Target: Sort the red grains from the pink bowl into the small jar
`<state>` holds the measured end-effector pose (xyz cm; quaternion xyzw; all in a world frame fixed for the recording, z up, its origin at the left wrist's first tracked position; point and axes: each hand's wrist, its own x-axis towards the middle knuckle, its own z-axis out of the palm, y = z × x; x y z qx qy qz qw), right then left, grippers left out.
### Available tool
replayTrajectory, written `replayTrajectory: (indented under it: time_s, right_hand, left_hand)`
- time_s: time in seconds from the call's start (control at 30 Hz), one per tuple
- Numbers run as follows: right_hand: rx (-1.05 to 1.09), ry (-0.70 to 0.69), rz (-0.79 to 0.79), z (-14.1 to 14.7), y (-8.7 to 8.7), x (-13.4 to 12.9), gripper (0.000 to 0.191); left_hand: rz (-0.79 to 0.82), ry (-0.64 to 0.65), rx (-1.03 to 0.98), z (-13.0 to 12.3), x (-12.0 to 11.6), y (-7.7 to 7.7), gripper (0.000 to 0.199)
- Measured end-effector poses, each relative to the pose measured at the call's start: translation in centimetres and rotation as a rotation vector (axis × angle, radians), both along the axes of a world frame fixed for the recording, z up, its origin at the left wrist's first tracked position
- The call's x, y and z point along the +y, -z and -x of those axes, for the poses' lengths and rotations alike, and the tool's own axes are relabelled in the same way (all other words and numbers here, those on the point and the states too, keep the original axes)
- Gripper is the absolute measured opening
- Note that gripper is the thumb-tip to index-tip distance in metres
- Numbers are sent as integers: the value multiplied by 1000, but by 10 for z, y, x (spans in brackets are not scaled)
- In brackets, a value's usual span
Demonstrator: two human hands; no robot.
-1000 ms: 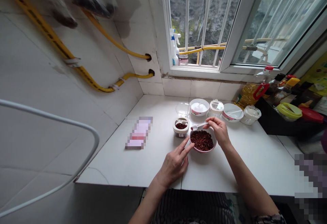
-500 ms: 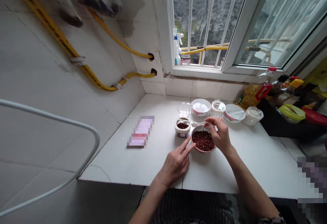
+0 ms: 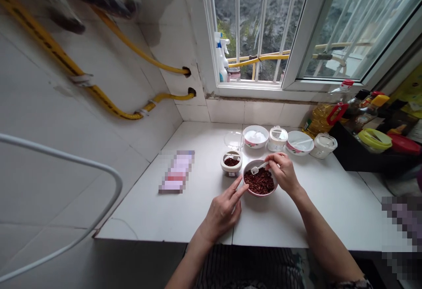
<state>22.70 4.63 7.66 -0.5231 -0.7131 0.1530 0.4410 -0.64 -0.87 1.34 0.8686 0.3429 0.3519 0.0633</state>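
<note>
A small white spoon (image 3: pixel 256 170) is pinched in my right hand (image 3: pixel 283 172), its scoop over dark red-brown dried spice, which looks like Sichuan peppercorns (image 3: pixel 260 182). The spice partly fills a pink-rimmed bowl (image 3: pixel 261 194). My left hand (image 3: pixel 226 207) has its fingers stretched out, the tips touching the bowl's left side. Just beyond them stands a round spice jar (image 3: pixel 231 171) with its top open and the same dark spice inside. Behind the jar is its clear raised lid (image 3: pixel 234 140).
Along the back sit a bowl of white grains (image 3: pixel 256 137), a lidded jar (image 3: pixel 278 138), a bowl with a white spoon (image 3: pixel 300 143) and another jar (image 3: pixel 325 145). An oil bottle (image 3: pixel 321 111) stands right of them. A blurred purple object (image 3: pixel 178 172) lies left.
My right hand has brought the spoon from beside the spice jar to over the bowl. My left hand stays at the bowl's side. The whole view has shifted slightly.
</note>
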Motion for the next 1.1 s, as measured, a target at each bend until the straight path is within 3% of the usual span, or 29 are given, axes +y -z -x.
replayTrajectory:
  time_s: [0.33,0.57,1.1]
  right_hand:
    - [80,-28,131,11,10,2,18]
    - [383,-3,332,5,5,3,16]
    - [183,68,142,6,3,3,16]
  left_hand:
    - [4,7,-14,0,0,1,67]
    - [-11,-4,12,0,0,-1,70]
    - [5,6,-8,1,0,2,67]
